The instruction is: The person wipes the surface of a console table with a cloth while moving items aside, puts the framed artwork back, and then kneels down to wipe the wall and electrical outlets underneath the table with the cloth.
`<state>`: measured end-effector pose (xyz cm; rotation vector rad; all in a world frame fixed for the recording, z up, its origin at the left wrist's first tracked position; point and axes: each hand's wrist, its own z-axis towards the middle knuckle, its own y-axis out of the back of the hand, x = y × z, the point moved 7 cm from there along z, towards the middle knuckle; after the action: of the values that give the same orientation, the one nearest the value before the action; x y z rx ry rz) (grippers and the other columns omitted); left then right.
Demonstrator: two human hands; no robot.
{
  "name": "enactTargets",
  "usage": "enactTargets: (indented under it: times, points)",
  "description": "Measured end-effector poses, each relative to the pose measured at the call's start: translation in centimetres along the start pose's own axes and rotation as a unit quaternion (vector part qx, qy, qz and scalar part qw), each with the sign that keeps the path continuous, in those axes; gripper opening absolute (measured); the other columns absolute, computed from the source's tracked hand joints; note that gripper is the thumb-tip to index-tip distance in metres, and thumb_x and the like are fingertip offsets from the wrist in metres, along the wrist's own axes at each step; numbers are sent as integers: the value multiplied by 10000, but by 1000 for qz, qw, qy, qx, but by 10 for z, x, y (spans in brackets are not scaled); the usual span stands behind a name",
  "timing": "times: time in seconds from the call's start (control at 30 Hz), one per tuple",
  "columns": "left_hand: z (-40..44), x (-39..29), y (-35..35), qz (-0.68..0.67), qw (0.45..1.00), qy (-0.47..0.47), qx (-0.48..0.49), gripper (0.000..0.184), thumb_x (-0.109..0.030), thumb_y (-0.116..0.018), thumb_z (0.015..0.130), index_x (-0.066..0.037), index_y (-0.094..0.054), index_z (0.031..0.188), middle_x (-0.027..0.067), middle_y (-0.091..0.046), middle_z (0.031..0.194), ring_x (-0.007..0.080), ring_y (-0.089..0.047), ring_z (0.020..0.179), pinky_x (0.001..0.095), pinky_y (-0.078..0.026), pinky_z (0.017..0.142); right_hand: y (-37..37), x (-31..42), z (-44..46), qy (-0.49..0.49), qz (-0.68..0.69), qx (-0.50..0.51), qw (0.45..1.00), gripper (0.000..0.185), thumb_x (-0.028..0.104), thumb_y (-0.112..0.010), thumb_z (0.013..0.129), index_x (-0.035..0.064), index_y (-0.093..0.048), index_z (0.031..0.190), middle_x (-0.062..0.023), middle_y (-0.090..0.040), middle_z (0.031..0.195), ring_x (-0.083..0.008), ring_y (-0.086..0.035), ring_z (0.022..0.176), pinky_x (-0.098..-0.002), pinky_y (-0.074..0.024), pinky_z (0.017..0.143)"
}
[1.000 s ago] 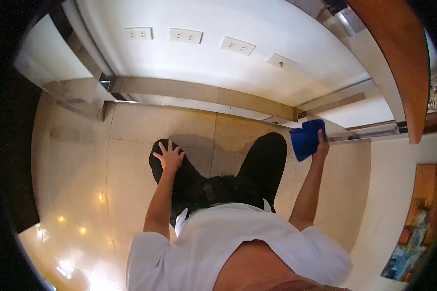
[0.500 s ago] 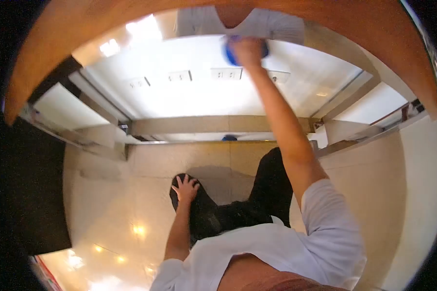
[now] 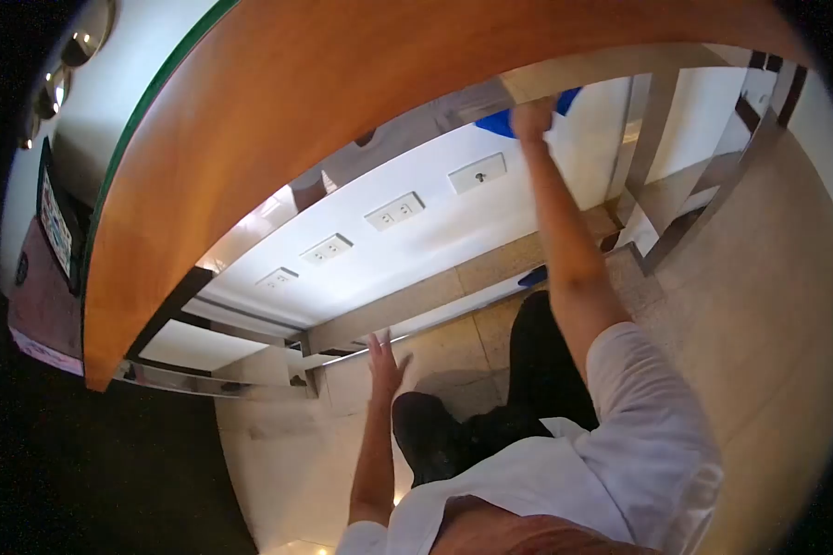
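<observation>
My right hand [image 3: 532, 120] is pressed around a blue cloth [image 3: 496, 124] under the wooden counter edge. The cloth lies against the upper part of the white panel [image 3: 426, 231], by the shiny metal strip [image 3: 416, 125], to the right of the outlets. Part of the cloth sticks out on either side of the hand, and the fingers are partly hidden. In the air just left of my knee, my left hand [image 3: 386, 370] has its fingers apart and holds nothing. It is near the low metal rail [image 3: 361, 356].
Above the panel curves a wide wooden counter [image 3: 278, 120]. Several wall outlets [image 3: 394, 212] sit in a row on the panel. A mirror-like metal frame [image 3: 652, 139] stands at the right. Beige floor tiles [image 3: 740, 277] spread below, and a dark area [image 3: 139, 462] is at lower left.
My left hand has lifted off my knee towards the low rail. My right hand with the cloth has moved right along the panel. The view has turned and tilted, showing more counter.
</observation>
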<state>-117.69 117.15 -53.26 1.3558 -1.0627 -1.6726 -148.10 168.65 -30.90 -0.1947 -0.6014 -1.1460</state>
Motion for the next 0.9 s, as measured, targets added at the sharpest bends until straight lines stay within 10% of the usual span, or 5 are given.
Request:
enactTargets:
  times: [0.13, 0.23, 0.33, 0.57, 0.9]
  points:
    - [148, -189, 150, 79, 966, -165, -184, 800, -75, -659, 843, -147, -211, 1502, 236, -23, 1558, 475, -122, 1409, 631, -255, 1060, -34, 158, -6, 122, -47, -5, 991, 499, 168, -500, 850, 13, -444, 1320, -215, -483, 1334, -364, -382, 1284, -530, -218, 1104]
    - [215, -285, 196, 87, 921, -275, -263, 667, -38, -561, 888, -117, -256, 1476, 242, -155, 1512, 457, -198, 1376, 620, -261, 1045, 46, 205, 12, 201, -119, 277, 932, 439, 227, -526, 852, 101, -554, 1272, -174, -509, 1337, -351, -417, 1284, -500, -258, 1103]
    - [266, -344, 210, 59, 847, -440, -293, 600, -166, -579, 922, 25, -304, 1420, 259, -422, 1386, 449, -388, 1269, 572, -321, 992, 68, 112, 57, 110, 255, 119, 953, 455, 277, -579, 824, 143, -572, 1259, -139, -527, 1328, -321, -445, 1263, -475, -296, 1086]
    - [379, -355, 189, 279, 844, -290, -353, 1084, -747, -542, 752, 84, -286, 1399, 364, -410, 1330, 522, -417, 1216, 628, -345, 975, 124, -39, 104, -86, 46, -177, 979, 475, 295, -589, 822, 138, -562, 1270, -174, -487, 1352, -351, -403, 1286, -468, -285, 1097]
    - [339, -380, 179, 317, 793, -251, -457, 1367, -947, -375, 594, 97, -126, 1442, 458, -258, 1344, 686, -296, 1182, 851, -224, 766, 136, -9, 96, -49, 93, -217, 970, 492, 291, -573, 837, 105, -540, 1291, -257, -412, 1393, -423, -322, 1331, -471, -244, 1126]
